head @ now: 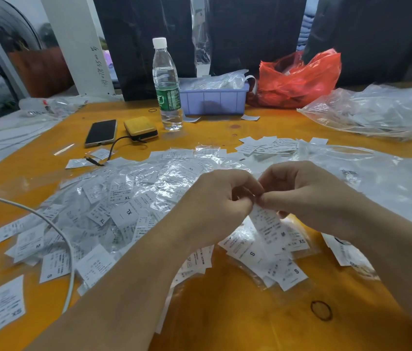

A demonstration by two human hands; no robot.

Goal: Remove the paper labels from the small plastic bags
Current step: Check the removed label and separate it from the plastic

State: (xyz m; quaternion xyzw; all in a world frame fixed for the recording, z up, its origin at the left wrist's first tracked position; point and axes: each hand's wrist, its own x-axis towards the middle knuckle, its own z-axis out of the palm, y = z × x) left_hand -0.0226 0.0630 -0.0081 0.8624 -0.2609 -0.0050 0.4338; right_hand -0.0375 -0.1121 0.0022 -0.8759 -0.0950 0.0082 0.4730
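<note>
My left hand (221,198) and my right hand (308,196) meet above the orange table (238,312) and both pinch the top of one small clear plastic bag (269,228) with a white paper label inside, which hangs down between them. A big heap of small bagged labels (124,206) lies to the left of my hands. A few more bagged labels (265,259) lie under them. A stack of loose paper labels (268,146) sits farther back.
A water bottle (167,84), a purple tray (213,98), a red plastic bag (298,78), a phone (101,133) and a yellow box (140,127) stand at the back. Large clear bags (377,110) lie at the right. A white cable (48,224) crosses the left.
</note>
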